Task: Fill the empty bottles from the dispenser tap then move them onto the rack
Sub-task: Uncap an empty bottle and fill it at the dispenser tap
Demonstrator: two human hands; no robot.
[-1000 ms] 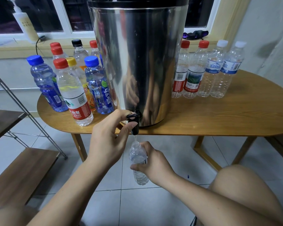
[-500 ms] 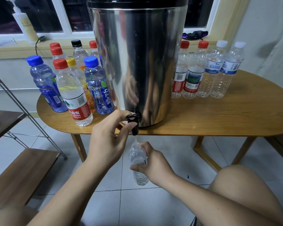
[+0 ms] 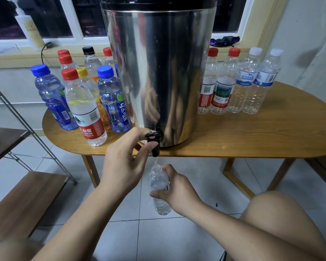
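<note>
The left hand gripped the black tap at the foot of the steel dispenser, with the forefinger hooked over the lever and the thumb against the spout. Just below and to its right, the right hand was curled round the middle of an uncapped clear bottle. It held the bottle upright below the edge of the table, with the mouth directly beneath the spout. The wooden rack stood well apart on the left.
</note>
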